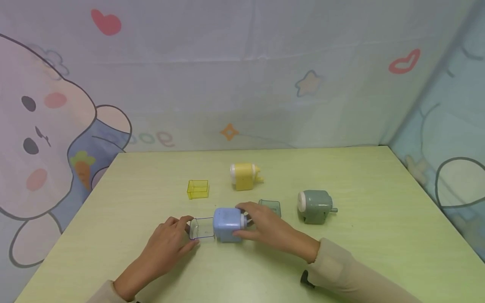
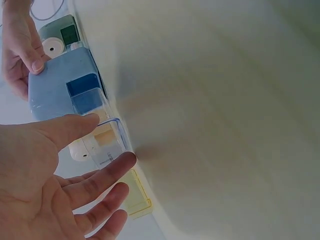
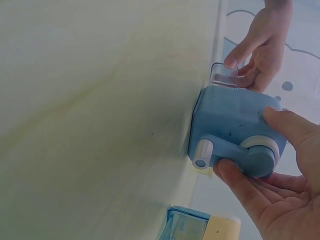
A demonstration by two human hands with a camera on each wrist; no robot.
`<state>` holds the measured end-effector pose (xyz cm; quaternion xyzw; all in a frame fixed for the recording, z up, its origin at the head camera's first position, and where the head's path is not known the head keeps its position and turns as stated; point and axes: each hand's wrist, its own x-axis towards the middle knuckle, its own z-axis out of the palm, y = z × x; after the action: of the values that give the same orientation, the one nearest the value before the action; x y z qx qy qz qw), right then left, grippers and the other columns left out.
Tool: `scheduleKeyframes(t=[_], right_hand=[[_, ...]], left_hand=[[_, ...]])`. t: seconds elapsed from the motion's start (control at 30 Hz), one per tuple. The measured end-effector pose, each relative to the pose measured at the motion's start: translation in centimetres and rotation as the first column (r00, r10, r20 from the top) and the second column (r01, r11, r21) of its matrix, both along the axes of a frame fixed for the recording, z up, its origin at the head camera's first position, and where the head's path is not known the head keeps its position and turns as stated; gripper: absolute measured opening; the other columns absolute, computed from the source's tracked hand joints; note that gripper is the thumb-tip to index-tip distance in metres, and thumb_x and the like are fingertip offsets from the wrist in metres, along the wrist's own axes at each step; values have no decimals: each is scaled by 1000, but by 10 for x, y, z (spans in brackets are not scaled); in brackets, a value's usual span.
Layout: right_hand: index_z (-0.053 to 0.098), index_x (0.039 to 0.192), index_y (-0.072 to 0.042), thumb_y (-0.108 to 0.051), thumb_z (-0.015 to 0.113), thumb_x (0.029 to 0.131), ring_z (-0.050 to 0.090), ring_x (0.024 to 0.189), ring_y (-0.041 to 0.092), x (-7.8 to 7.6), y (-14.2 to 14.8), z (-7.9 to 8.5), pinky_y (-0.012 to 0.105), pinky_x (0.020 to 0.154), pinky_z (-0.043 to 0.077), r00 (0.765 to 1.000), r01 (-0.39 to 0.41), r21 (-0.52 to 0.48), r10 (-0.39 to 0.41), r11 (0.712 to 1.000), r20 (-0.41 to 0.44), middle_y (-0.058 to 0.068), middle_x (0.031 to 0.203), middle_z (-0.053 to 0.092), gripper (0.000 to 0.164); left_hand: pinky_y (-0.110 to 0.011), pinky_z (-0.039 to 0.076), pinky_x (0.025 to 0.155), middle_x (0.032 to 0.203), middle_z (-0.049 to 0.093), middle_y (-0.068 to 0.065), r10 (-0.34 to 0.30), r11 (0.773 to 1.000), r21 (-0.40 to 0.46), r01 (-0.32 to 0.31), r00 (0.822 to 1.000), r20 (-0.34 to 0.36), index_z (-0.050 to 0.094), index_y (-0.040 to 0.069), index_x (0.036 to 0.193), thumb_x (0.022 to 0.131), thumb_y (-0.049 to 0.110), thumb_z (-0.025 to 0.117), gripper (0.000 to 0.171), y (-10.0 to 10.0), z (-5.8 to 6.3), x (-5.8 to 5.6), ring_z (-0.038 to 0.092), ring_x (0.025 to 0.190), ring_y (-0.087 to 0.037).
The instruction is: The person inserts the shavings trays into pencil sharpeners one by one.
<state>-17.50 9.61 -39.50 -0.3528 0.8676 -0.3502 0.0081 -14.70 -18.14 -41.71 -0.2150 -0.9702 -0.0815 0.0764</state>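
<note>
A blue crank pencil sharpener (image 1: 227,225) stands on the table in front of the person. My right hand (image 1: 267,225) holds its crank side, with the thumb on the body (image 3: 235,112) and fingers beside the crank (image 3: 227,145). At the sharpener's left, a clear drawer (image 1: 204,228) with a blue-looking rim lines up with the square opening (image 2: 84,86). My left hand (image 1: 166,242) pinches this drawer's outer end between thumb and fingers. How far the drawer reaches into the opening, I cannot tell.
Behind stands a yellow crank sharpener (image 1: 243,176), with a clear yellow drawer (image 1: 198,189) to its left. A green crank sharpener (image 1: 316,206) is at the right. Its matching green drawer (image 1: 270,206) lies partly behind my right hand. A printed cloth (image 1: 212,84) hangs beyond the table.
</note>
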Motion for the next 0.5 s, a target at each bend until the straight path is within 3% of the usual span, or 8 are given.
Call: scheduleKeyframes(t=[0.23, 0.5], right_hand=[[47, 121, -2, -36, 69, 81, 54, 89, 7, 0, 1, 1, 27, 73, 48, 1000, 5, 8, -5, 1000, -21, 3, 109, 56, 56], [47, 121, -2, -36, 68, 81, 53, 90, 8, 1, 0, 1, 27, 73, 48, 1000, 1, 8, -1, 1000, -24, 3, 109, 56, 57]], left_hand=[[-36, 42, 74, 93, 61, 7, -13, 1000, 13, 13, 1000, 24, 47, 6, 123, 81, 41, 66, 57, 7, -1, -2, 47, 97, -16], [-36, 43, 69, 88, 60, 9, -68, 996, 54, 71, 997, -43, 50, 5, 119, 80, 38, 69, 55, 10, -1, -2, 48, 92, -15]])
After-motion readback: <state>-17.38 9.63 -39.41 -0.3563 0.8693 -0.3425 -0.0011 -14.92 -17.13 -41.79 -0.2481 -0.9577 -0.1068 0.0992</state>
